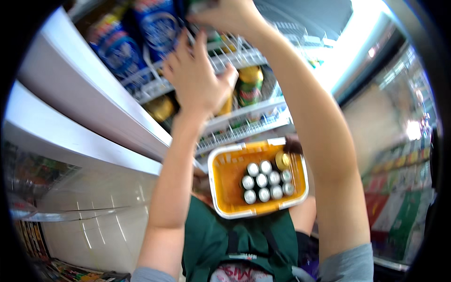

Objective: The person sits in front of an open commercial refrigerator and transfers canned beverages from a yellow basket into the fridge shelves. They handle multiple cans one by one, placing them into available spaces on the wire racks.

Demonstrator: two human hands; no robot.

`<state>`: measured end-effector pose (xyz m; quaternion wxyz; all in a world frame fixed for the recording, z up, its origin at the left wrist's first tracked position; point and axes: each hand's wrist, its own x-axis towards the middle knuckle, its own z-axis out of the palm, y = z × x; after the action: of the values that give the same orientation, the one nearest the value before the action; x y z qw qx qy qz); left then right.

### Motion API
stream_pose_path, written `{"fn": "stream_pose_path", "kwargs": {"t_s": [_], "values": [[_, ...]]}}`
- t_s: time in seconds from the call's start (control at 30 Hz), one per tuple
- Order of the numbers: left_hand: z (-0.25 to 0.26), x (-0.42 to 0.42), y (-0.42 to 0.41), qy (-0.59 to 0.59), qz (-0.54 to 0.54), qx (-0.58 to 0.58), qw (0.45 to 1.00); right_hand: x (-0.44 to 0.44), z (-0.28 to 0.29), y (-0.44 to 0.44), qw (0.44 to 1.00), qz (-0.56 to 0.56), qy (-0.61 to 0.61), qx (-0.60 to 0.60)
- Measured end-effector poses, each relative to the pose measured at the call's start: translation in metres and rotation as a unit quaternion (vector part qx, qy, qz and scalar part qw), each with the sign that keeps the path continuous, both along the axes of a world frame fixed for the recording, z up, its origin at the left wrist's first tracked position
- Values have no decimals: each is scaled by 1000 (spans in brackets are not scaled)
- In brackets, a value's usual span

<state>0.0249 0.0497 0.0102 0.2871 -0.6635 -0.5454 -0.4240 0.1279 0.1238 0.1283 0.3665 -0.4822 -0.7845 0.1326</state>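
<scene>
Both arms reach up to a white wire shelf (239,58) in a display cooler. My left hand (201,74) is spread at the shelf's front edge, just right of blue containers (158,28), its fingers apart and nothing seen in it. My right hand (225,17) is higher, its fingers curled near a dark item at the top edge; blur hides whether it grips it. Below my forearms, a yellow basket with a white rim (213,187) holds several cans (261,180) standing upright, silver tops up, and one gold-topped item (283,160) in its upper right corner.
Green and gold containers (251,86) stand on a lower wire shelf. The cooler's white frame (105,95) runs along the left. Pale floor tiles (98,215) lie at lower left, and packed goods (391,211) at the right. A green apron (239,236) covers my lap.
</scene>
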Motion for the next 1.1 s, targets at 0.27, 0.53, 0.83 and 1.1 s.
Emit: {"fn": "stream_pose_path", "kwargs": {"t_s": [0.27,0.53,0.83,1.1], "values": [[15,3,-10,-88,-41,-55,994,35,20,17,956,146,237,-97],[2,11,-3,-43,-4,-43,998,4,11,97,896,192,326,-231],[5,10,-6,-55,0,-54,997,-1,-3,105,879,280,327,-203],[4,11,-5,-49,-5,-33,998,8,3,102,868,264,337,-254]]}}
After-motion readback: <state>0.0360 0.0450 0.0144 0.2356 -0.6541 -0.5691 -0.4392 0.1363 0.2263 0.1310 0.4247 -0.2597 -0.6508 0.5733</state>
